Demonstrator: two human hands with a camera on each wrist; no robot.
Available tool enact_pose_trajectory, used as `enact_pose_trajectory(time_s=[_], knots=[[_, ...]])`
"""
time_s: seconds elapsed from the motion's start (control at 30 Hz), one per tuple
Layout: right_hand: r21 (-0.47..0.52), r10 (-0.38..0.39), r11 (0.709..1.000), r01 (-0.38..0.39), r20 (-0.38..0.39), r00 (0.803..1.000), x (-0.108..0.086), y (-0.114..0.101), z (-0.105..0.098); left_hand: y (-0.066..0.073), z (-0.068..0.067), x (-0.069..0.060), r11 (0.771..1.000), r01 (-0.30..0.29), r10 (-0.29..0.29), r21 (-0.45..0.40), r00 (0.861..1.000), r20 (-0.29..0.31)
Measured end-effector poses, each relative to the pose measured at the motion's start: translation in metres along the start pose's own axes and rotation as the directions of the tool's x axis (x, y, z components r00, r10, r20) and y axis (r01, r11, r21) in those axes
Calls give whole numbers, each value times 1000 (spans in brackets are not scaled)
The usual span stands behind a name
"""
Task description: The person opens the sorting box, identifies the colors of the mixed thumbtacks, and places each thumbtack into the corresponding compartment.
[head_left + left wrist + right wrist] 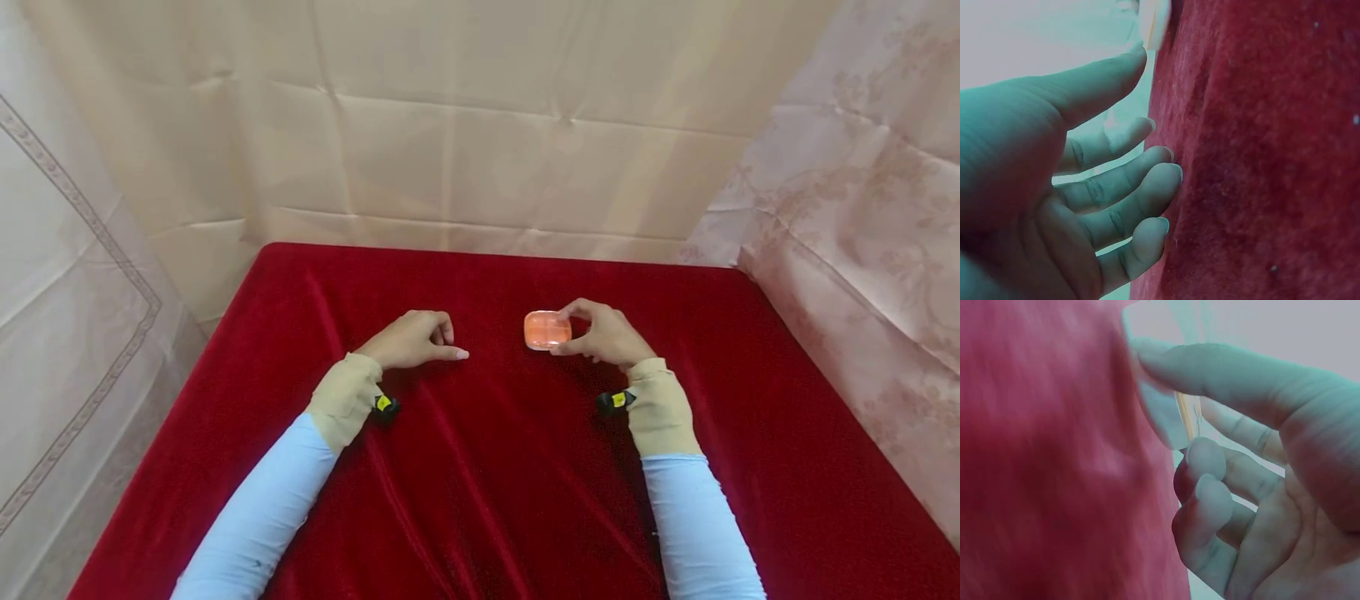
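A small rounded-square case (546, 331) with an orange top and a clear or whitish rim is over the middle of the red cloth. My right hand (606, 335) pinches its right side between thumb and fingers. In the right wrist view the pale side of the case (1161, 412) shows tilted, with the thumb lying across it. Whether the case touches the cloth I cannot tell. My left hand (411, 340) is to the left of the case and apart from it, loosely curved and holding nothing. The left wrist view shows that hand's relaxed fingers (1154, 194) close to the cloth.
A red velvet cloth (480, 467) with several creases covers the table. Beige curtain fabric (450, 125) hangs behind its far edge. Pale patterned fabric (862, 217) hangs on the right, and whitish fabric (67, 275) on the left.
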State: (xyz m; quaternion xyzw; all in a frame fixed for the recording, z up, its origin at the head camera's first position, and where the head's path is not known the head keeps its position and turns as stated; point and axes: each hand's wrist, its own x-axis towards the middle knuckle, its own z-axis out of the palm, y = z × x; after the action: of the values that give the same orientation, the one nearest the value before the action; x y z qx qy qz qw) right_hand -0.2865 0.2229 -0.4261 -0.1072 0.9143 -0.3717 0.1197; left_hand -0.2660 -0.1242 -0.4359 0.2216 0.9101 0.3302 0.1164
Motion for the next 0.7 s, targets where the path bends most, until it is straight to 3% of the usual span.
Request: enact_pose_trajectory(time_s=[0.17, 0.27, 0.47, 0.57, 0.7], knots=[[71, 94, 993, -91, -43, 995, -10, 34, -25, -3, 0, -1, 1000, -2, 2, -6, 1000, 23], [89, 103, 991, -102, -6, 995, -15, 44, -28, -6, 1, -3, 1000, -1, 1, -12, 1000, 31], [118, 71, 990, -81, 86, 994, -23, 44, -35, -7, -2, -2, 1000, 11, -11, -3, 1000, 8], [54, 67, 996, -70, 62, 996, -22, 40, -36, -6, -7, 3, 998, 27, -26, 50, 999, -35], [-142, 19, 990, -26, -49, 999, -7, 24, -27, -3, -14, 16, 990, 54, -42, 127, 994, -97]])
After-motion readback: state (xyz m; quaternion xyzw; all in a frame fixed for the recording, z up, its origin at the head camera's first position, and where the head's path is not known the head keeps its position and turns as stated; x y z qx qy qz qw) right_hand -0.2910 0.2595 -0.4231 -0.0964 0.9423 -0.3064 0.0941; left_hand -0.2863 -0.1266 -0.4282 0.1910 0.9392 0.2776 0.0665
